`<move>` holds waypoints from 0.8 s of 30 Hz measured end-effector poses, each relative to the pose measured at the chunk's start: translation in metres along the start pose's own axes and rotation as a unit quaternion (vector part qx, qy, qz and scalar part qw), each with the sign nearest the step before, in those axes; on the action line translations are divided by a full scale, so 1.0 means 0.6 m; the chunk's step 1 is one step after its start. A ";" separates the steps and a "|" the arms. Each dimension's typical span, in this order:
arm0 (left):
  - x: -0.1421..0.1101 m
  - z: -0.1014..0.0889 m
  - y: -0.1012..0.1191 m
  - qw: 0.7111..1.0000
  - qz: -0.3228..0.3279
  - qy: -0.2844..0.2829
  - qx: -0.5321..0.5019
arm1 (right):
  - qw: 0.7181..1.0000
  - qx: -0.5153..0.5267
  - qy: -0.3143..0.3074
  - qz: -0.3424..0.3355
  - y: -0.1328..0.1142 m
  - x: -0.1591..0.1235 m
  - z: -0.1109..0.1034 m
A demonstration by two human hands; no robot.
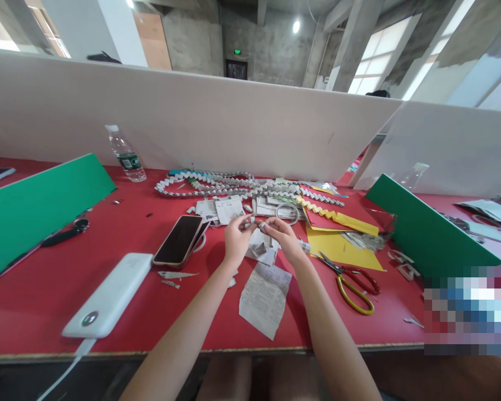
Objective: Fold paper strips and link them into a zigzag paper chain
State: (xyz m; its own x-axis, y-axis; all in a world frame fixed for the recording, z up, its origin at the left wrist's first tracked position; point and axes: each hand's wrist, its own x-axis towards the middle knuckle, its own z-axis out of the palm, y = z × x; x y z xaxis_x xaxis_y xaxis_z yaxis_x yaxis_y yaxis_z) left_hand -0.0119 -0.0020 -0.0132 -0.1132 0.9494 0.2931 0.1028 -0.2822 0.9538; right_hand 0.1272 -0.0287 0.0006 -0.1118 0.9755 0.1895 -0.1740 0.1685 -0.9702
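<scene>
Above the middle of the table, my left hand and my right hand meet with fingers pinched together. Between the fingertips is a small whitish folded paper piece, mostly hidden by the fingers. Under the hands lie cut and folded paper scraps. Closer to me is a torn printed sheet. Just behind the hands, long chains of zigzag-folded paper stretch across the table beside a stack of paper pieces.
Scissors with red and yellow handles lie to the right, near yellow paper and a yellow folded strip. On the left are a phone, a white power bank and a water bottle. Green dividers flank the space.
</scene>
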 end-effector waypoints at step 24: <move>0.002 0.002 0.005 0.964 -0.150 -0.092 -0.199 | 0.999 0.023 0.032 0.005 0.011 0.006 0.005</move>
State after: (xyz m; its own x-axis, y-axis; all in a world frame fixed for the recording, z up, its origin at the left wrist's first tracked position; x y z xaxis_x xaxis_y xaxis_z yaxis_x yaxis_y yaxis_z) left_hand -0.0103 -0.0014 -0.0103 0.1031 0.9945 0.0181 -0.2993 0.0136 0.9541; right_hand 0.1228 -0.0243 -0.0049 -0.0504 0.9843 0.1691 -0.2189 0.1543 -0.9635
